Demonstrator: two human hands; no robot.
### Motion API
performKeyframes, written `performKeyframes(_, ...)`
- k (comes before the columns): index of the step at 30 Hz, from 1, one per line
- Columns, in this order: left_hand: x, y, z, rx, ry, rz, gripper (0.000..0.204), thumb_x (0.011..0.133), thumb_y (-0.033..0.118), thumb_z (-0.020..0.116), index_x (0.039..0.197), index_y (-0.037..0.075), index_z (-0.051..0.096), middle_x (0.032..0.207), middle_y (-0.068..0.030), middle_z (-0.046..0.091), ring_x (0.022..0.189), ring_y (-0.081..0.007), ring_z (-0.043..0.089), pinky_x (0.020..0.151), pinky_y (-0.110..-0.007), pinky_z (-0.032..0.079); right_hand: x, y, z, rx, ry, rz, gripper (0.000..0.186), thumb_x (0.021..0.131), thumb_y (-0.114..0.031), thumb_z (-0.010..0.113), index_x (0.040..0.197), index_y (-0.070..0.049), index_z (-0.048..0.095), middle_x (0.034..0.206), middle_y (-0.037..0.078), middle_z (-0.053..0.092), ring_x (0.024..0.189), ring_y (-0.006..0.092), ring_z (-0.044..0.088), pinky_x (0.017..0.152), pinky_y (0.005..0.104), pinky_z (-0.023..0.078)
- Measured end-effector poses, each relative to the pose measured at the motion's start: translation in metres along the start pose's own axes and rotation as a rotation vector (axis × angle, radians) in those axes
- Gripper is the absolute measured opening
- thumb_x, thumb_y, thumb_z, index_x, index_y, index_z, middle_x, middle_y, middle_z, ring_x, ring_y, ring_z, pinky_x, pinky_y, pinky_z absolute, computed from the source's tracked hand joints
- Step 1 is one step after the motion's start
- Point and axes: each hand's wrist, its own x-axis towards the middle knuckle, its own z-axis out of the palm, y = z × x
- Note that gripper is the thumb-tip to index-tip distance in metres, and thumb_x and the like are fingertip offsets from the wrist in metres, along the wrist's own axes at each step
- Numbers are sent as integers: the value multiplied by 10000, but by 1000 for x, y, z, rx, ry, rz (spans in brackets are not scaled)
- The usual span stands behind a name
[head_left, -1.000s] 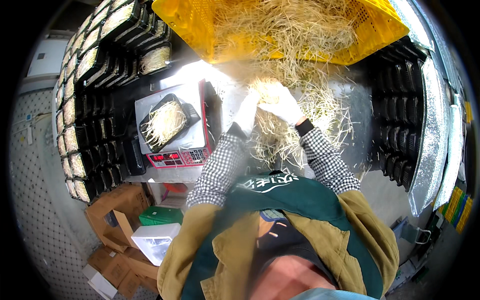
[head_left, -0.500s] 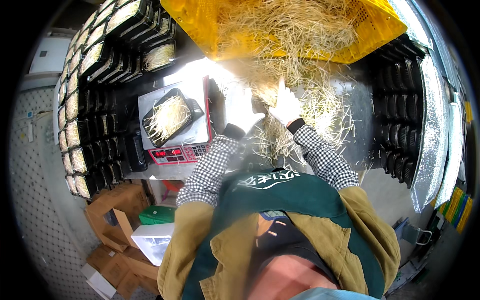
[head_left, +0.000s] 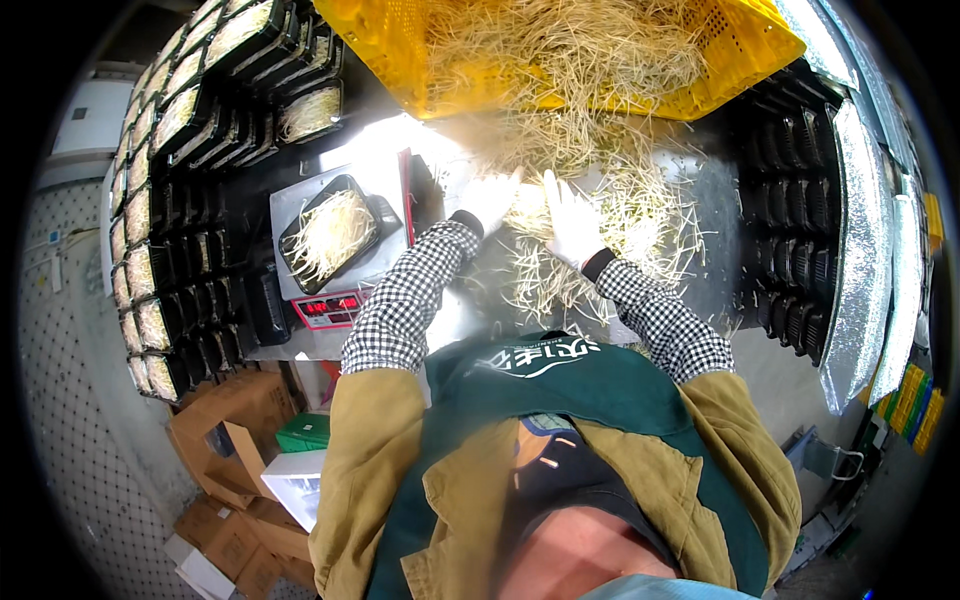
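My two white-gloved grips lie over the middle of the table [head_left: 720, 210], on either side of a small bunch of pale sprouts [head_left: 527, 212]. The left grip [head_left: 490, 200] is flat and loosely open, its fingers stretched forward along the bunch's left side; its thumb is too washed out by glare to make out. The right grip [head_left: 575, 225] is open as well, fingers straight and pointing away from my body, along the bunch's right side. Neither grip closes around the sprouts; how firmly they press cannot be told.

Loose sprouts [head_left: 650, 225] spread to the right of the bunch and toward my dark green apron [head_left: 560, 370]. Beyond the grips, a yellow perforated crate [head_left: 760, 60] tilts toward me, and its heap of sprouts [head_left: 570, 50] spills over the near edge onto the table.

To my left stands a digital scale [head_left: 294, 208] with lit red digits; on its platform a black tray [head_left: 374, 225] lies at an angle, filled with sprouts. Farther left rise stacks of filled black trays [head_left: 200, 255]. At the right, nested black trays [head_left: 800, 210] stand in rows beside a silvery sheet [head_left: 862, 250]. Below, at lower left, are cardboard boxes [head_left: 225, 420] and a green box [head_left: 303, 432].
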Motion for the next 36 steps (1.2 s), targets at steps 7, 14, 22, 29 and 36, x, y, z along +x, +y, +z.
performKeyframes(7, 0, -9, 41, -175, -25, 82, 225, 919, 170, 507, 1096, 75, 610, 1002, -156, 675, 936, -298, 670, 809, -417, 533, 11, 21, -33, -128, -305, -184, 776, 731, -63, 660, 1439, -11, 345, 1005, 193, 670, 889, 327, 664, 748, 406, 545)
performKeyframes(14, -32, 4, 22, -59, -53, 88, 351, 908, 180, 539, 1247, 89, 561, 972, -118, 674, 935, -281, 662, 795, -399, 524, 17, 61, -137, -90, -475, -117, 693, 731, -158, 662, 1373, -8, 450, 1121, 205, 664, 987, 344, 664, 832, 381, 545)
performKeyframes(22, -115, 31, -19, -50, -11, -91, 771, 754, 148, 698, 1423, -39, 362, 1510, -215, 326, 1359, -364, 362, 1070, -446, 393, 43, 1, -46, 253, -216, -92, 819, 724, -280, 693, 1450, -56, 387, 1433, 181, 481, 1227, 322, 540, 1021, 357, 457)
performKeyframes(29, -241, -44, -107, -151, 849, -476, 341, 857, 100, 668, 1190, 34, 635, 1349, -175, 546, 1168, -336, 558, 995, -394, 440, 57, -3, -81, 497, -324, -226, 741, 706, -130, 703, 1420, -152, 504, 1514, 110, 421, 1302, 248, 497, 1078, 327, 403)
performKeyframes(36, -269, -169, -60, -759, 897, -574, 723, 816, -18, 426, 1515, 3, 241, 1568, -191, 231, 1461, -297, 221, 1213, -361, 136, 107, -144, -177, 490, -520, -491, 829, 702, -82, 741, 1454, -49, 393, 1310, 143, 607, 1189, 223, 588, 1043, 332, 430)
